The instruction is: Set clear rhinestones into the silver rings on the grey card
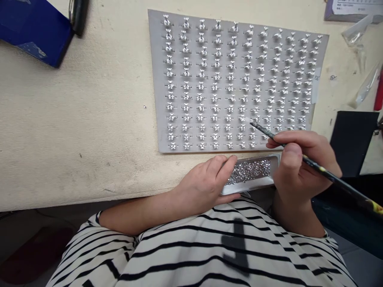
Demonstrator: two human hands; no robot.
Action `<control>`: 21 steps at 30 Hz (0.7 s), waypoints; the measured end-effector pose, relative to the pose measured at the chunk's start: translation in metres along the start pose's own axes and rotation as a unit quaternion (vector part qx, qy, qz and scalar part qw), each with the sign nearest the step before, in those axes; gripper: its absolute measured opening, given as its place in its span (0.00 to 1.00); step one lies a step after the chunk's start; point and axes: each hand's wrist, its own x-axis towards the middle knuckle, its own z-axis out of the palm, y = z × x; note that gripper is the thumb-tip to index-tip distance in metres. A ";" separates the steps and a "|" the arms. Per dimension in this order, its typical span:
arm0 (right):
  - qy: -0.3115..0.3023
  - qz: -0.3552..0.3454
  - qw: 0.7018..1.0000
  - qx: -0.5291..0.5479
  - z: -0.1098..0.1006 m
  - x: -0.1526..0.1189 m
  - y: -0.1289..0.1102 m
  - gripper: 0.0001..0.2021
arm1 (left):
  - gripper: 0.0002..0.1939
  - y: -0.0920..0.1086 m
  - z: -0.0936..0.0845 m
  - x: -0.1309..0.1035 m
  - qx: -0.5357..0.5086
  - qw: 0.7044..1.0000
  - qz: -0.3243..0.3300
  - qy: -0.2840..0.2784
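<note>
A grey board (194,107) lies on the table, bearing rows of small silvery pieces. My right hand (302,163) pinches a dark, thin brush-like stick (329,175), its tip over the lower right-centre part of the board. Just below the board's front edge, my left hand (206,181) grips the left end of a small white tray (257,186) with its fingers wrapped round it. Many tiny sparkling stones (251,170) fill much of the tray. The tray's right end is close to my right hand.
The pale table (89,119) ends just in front of my body. A blue box (36,32) stands at the far left beside a dark handle (78,16). Rightward are a black flat object (351,143), clear plastic bags (366,85) and a labelled pad (353,10).
</note>
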 end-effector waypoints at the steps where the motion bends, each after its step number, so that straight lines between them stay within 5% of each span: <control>1: -0.002 0.003 1.000 -0.001 -0.001 0.000 0.001 0.09 | 0.41 0.000 0.000 0.000 0.000 1.000 0.000 0.001; 21: 0.003 0.040 0.999 0.012 0.002 -0.001 -0.001 0.09 | 0.43 0.001 0.000 0.001 0.018 1.000 0.010 0.013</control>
